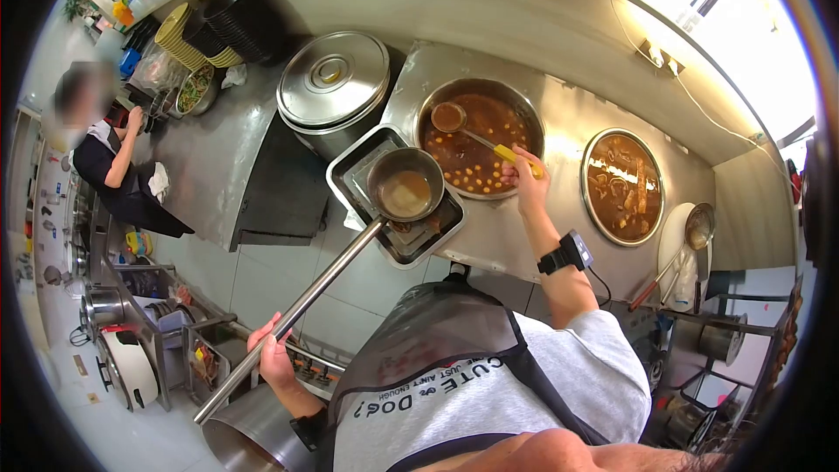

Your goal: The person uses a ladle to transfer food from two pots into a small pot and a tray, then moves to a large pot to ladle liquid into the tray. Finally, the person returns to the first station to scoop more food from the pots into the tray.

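My left hand point(273, 357) is wrapped round the long metal handle of a large ladle point(404, 185). Its deep bowl holds some pale brown liquid and sits over a rectangular metal tray point(339, 177). In my right hand point(524, 177) is the yellow handle of a smaller ladle point(449, 117). That ladle's bowl, filled with brown liquid, is over the large round pot of brown broth point(476, 150). Several small yellowish round pieces float in the broth, mostly on the near side.
A lidded steel pot point(334, 79) stands left of the broth. To the right is a second round pot point(622, 187) of brown liquid with pieces in it. A strainer point(699, 225) lies farther right. Another person point(118, 157) stands at the far-left counter. Stacked black bowls point(249, 22) stand behind.
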`<act>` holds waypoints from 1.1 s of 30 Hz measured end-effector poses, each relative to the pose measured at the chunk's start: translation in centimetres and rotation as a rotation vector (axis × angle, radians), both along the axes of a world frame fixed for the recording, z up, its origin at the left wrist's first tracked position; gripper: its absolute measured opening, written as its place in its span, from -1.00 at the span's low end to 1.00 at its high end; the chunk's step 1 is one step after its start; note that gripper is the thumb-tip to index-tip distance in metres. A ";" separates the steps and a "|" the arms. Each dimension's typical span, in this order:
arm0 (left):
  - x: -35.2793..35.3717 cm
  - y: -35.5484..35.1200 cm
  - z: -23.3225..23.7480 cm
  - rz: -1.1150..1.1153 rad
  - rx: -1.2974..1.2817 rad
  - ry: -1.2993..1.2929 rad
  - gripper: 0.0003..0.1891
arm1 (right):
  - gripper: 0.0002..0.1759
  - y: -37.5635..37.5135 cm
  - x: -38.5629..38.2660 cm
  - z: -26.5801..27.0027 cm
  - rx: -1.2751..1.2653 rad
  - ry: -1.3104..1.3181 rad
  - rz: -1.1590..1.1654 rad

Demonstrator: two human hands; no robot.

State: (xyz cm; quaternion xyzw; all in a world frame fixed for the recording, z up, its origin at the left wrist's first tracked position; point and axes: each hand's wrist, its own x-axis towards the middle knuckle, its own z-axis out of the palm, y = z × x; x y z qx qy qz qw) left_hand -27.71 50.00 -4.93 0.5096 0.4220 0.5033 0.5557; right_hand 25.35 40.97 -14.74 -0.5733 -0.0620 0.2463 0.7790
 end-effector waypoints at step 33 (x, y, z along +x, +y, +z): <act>0.0 1.7 0.3 -0.109 0.046 -0.037 -0.72 | -0.66 -10.3 -12.0 10.8 -0.087 -0.354 0.190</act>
